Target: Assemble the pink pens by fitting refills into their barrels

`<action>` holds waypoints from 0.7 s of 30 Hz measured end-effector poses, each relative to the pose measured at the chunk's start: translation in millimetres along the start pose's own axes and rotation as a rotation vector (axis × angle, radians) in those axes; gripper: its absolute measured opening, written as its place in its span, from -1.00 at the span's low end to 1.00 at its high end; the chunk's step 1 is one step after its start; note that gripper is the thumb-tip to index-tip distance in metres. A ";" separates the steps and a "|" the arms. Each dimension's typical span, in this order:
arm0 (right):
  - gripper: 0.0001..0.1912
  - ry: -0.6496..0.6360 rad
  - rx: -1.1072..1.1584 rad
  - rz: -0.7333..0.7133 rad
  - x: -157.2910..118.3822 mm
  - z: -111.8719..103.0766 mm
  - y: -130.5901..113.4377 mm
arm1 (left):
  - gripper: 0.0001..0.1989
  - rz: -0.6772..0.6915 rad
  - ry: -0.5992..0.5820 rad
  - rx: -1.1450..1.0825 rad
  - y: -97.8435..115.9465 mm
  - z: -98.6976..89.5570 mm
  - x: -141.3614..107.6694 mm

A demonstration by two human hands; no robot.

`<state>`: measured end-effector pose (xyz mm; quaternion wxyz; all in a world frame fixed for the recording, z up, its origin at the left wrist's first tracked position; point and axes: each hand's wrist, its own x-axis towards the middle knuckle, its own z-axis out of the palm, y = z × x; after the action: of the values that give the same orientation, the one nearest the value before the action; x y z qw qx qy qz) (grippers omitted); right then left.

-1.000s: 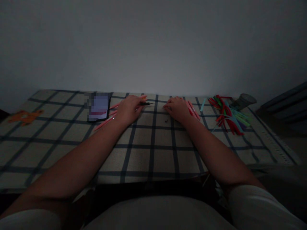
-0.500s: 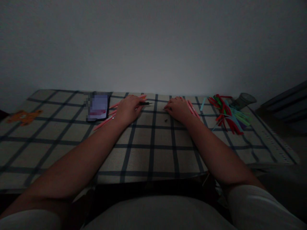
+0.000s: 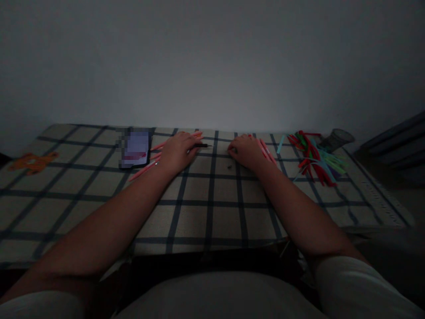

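My left hand (image 3: 177, 148) is closed in a pinch around a slim black pen-like piece (image 3: 202, 145), whose thin tip points right. Beside and partly under that hand lie several slim pink sticks (image 3: 142, 170), one with a shiny spot. Opposite it, my right hand (image 3: 245, 149) rests on the cloth with thumb and fingertips together; whatever they hold, if anything, is too small to make out. More pink sticks (image 3: 265, 148) lie just right of the right hand. A tiny dark piece (image 3: 229, 167) sits on the cloth a little nearer to me than the right fingertips.
A checked cloth (image 3: 195, 217) covers the table against a plain wall. To the left are a phone (image 3: 136, 148) with a lit screen and an orange flat figure (image 3: 33, 163). At the right, red, green and blue strips (image 3: 314, 159) lie by a clear glass (image 3: 337, 139).
Both hands stay almost in place. The black piece in my left hand has tilted slightly, and the right fingertips have drawn in a little.
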<state>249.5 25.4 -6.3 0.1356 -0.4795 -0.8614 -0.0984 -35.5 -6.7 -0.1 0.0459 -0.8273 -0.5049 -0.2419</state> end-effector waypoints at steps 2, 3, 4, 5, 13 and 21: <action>-0.84 0.025 0.039 0.017 1.1 -0.5 0.1 | -0.69 0.000 0.004 0.011 -0.1 0.2 -0.6; -0.85 0.040 0.065 0.017 1.6 -0.6 0.1 | -0.68 -0.001 0.002 0.016 -0.4 0.5 -0.9; -0.86 0.056 0.095 0.007 2.2 -0.6 -0.1 | -0.68 -0.001 0.000 0.019 -0.9 1.1 -1.2; -0.87 0.069 0.127 -0.013 2.7 -0.5 -0.5 | -0.68 0.002 0.002 0.020 -1.6 1.8 -1.5; -0.89 0.106 0.297 -0.175 2.6 -1.8 -7.2 | -0.71 0.076 0.031 -0.042 -5.6 6.6 -0.8; -0.87 0.109 0.312 -0.170 2.0 -5.8 -7.2 | -0.72 0.087 0.053 -0.038 -4.7 7.5 -2.1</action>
<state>243.1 21.5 -0.4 0.2461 -0.3719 -0.8951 -0.0007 -37.6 -3.7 -8.4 0.0540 -0.8426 -0.4623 -0.2710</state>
